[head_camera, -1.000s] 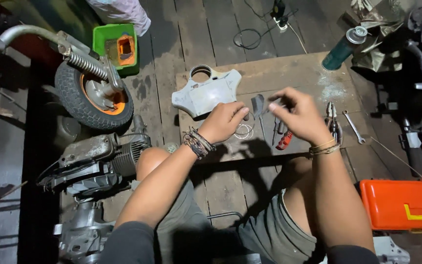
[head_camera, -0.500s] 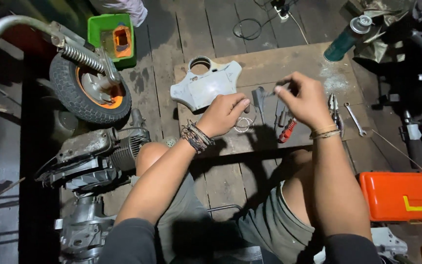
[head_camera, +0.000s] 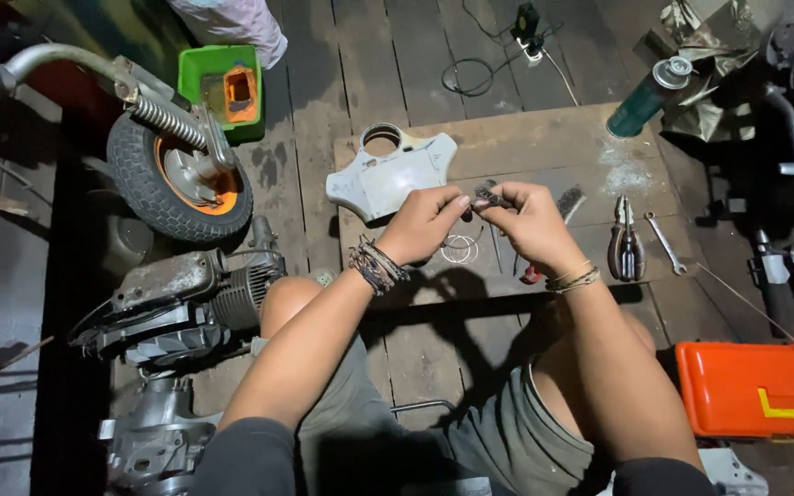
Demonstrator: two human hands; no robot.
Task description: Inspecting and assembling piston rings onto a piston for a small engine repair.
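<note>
Small dark part (head_camera: 487, 195) pinched between left hand (head_camera: 426, 223), right hand (head_camera: 530, 220)

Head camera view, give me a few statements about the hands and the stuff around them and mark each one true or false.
1. Both hands pinch one small dark part between them. True: the left hand and right hand meet on the small dark part.
2. The pliers are in the right hand. False: the pliers lie on the wooden board, to the right of that hand.
3. A white cover lies on the board beyond the left hand. True: the white cover is there.
4. The toolbox at lower right is green. False: the toolbox is orange.
5. A small wheel with an orange hub stands at left. True: the wheel.
</note>
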